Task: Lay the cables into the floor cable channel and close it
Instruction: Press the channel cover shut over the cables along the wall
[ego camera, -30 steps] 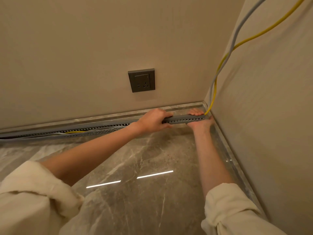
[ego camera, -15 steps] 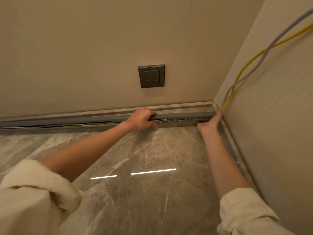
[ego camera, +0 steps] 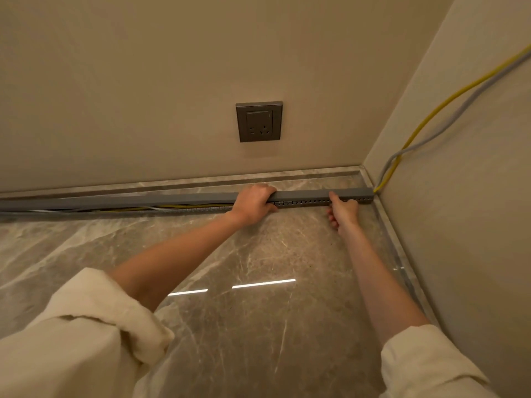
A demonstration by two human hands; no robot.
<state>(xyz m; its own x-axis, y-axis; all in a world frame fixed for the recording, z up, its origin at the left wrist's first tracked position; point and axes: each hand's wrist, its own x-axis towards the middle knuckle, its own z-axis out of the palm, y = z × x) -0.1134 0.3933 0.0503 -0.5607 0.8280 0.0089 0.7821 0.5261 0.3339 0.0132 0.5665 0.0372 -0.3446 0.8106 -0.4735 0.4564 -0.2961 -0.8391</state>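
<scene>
head view shows our left hand [ego camera: 254, 203] curled over the grey channel cover [ego camera: 304, 194] and our right hand [ego camera: 343, 209] pinching its front edge near the corner. right of the left hand the cover looks seated; leftward it is still raised, yellow and grey cables [ego camera: 178, 206] showing in the floor channel [ego camera: 201, 209], so we judge pressing it down remains.

A grey slotted cable channel [ego camera: 298, 201] runs along the foot of the wall into the corner. Its grey cover strip [ego camera: 143, 199] sits down on the channel at the corner end and stands lifted towards the left, leaving the run there open. A yellow cable [ego camera: 184, 206] and a pale grey cable [ego camera: 149, 207] lie inside the open stretch; both emerge at the corner end and climb the side wall.
</scene>
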